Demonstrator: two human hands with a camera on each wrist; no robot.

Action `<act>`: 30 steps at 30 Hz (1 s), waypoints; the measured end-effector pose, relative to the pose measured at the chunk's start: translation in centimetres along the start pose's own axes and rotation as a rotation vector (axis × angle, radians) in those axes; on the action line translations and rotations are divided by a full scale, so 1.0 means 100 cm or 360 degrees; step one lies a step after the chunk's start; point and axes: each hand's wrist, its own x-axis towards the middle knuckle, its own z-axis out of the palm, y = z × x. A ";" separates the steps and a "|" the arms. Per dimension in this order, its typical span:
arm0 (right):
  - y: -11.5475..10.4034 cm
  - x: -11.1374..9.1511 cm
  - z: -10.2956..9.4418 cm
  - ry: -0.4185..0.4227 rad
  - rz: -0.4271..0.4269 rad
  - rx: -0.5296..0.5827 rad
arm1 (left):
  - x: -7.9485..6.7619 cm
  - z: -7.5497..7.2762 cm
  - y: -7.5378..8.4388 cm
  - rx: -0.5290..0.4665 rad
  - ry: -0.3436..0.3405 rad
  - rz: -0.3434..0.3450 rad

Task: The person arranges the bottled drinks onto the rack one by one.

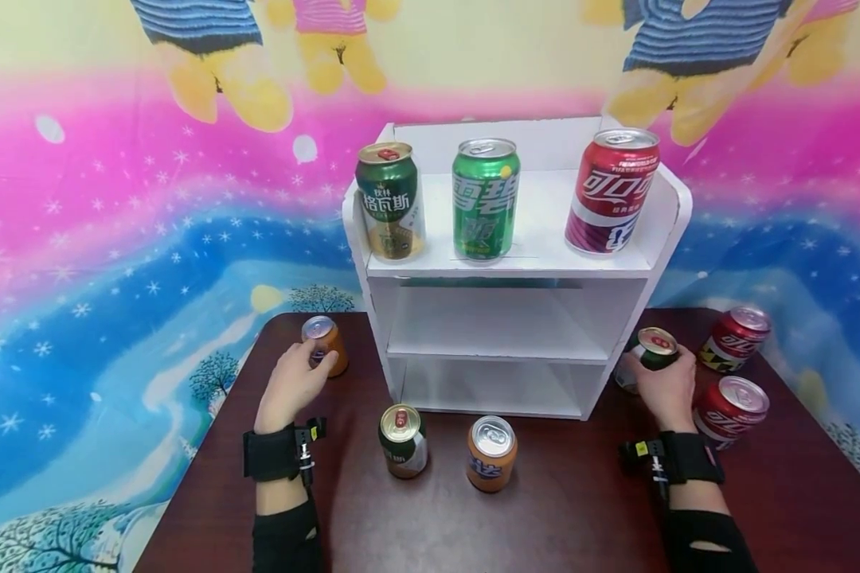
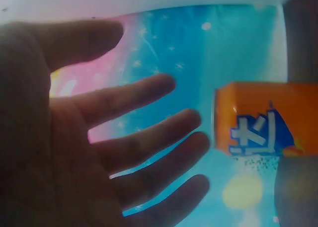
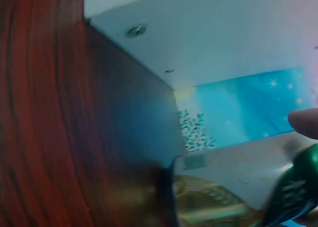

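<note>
A dark green can (image 1: 652, 360) stands at the far right of the table (image 1: 559, 517), beside the shelf unit (image 1: 502, 318), with the right hand (image 1: 668, 390) gripping it, fingers and thumb around its sides; whether its base touches the table cannot be told. At the far left, an orange can (image 2: 268, 120) stands on the table, and the left hand (image 1: 297, 382) is beside it, open, fingers spread and apart from the can in the left wrist view. Just right of the right hand are two red cans, one far (image 1: 735, 341) and one nearer (image 1: 731, 412). Near the front of the white unit stand a second dark green can (image 1: 404, 446) and, to its right, a second orange can (image 1: 491, 461). The unit's top shelf carries a green-and-gold can (image 1: 389, 203) left, a bright green can (image 1: 486, 199) in the middle and a large red can (image 1: 611, 191) right. Behind hangs a colourful backdrop (image 1: 79, 239).
</note>
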 end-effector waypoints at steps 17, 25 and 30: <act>0.014 0.023 0.019 0.0197 0.0105 0.0131 | 0.005 0.005 -0.003 0.0021 -0.0078 0.0034; 0.016 0.025 0.016 0.0183 0.0168 0.0127 | 0.004 0.004 -0.001 0.0015 -0.0089 0.0027; 0.013 0.024 0.016 0.0174 0.0127 0.0086 | 0.004 0.004 0.000 0.0020 -0.0083 0.0036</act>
